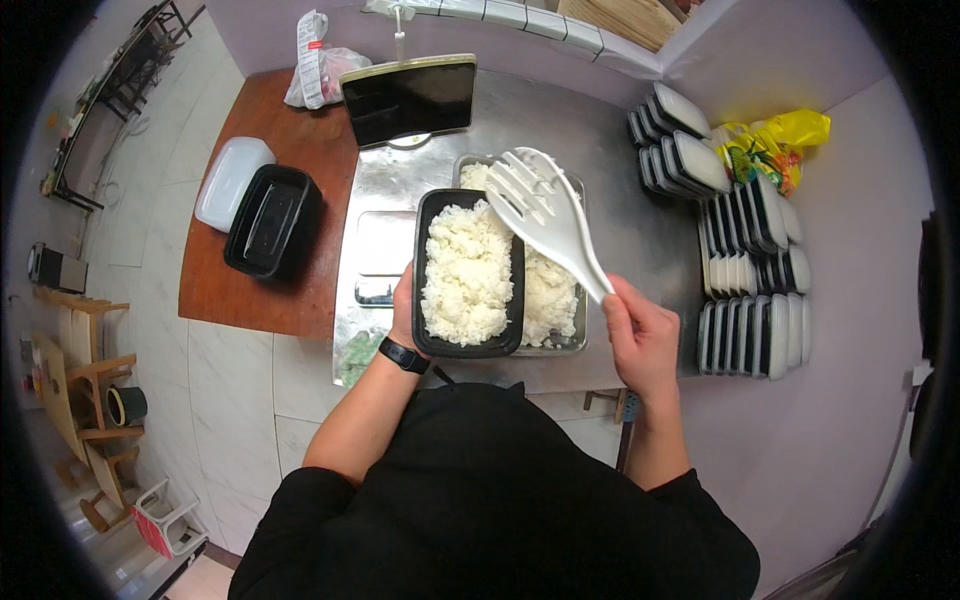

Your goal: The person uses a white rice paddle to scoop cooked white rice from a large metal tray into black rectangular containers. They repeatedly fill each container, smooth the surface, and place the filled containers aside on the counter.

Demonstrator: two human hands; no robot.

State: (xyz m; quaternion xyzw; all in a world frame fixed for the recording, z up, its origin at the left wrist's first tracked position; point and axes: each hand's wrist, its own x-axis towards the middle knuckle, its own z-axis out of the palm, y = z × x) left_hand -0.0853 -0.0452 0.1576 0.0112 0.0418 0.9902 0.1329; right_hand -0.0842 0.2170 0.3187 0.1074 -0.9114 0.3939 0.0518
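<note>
My left hand [403, 309] holds a black plastic food container [469, 350] by its left side. White cooked rice [466, 277] fills much of it. In my right hand [643, 330] is the handle of a white slotted serving spoon [551, 217], its head over the container's upper right corner, with some rice on it. Behind and partly under the container stands a clear-walled tray [583, 319] of rice; the container hides its left part. Left of these, a digital scale [385, 244] appears to lie on the metal table, partly covered by the container.
Black containers [274, 221] and translucent lids [234, 184] stand on the brown board [300, 307] at left. A tablet [409, 99] and a plastic bag [319, 71] are at the back. Several lidded containers [754, 334] line the metal table's [600, 127] right side, near a yellow bag [795, 139].
</note>
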